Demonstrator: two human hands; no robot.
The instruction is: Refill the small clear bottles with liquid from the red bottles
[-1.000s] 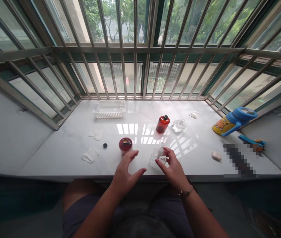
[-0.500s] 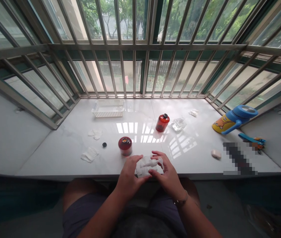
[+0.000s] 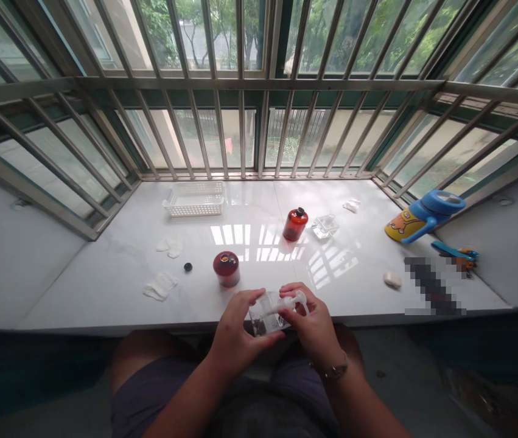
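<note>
Bay window with metal bars (image 3: pixel 240 131) encloses a glossy white bench (image 3: pixel 103 277) on three sides; daylight glares off its surface, green trees (image 3: pixel 332 30) outside, grey walls (image 3: pixel 7 243) flanking.

Just beyond the fingertips (image 3: pixel 259 297) stands an open, round dark-red jar (image 3: pixel 226 268); a small black cap (image 3: pixel 188 266) lies left; bare white sill (image 3: pixel 354 280) lies right.

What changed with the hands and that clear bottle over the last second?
The left hand came in and closed on the clear bottle. With the right hand, which had it alone on the sill, it lifted the bottle toward the body, past the sill's front edge. The open red jar, capped red bottle, white basket and pads kept their places.
</note>
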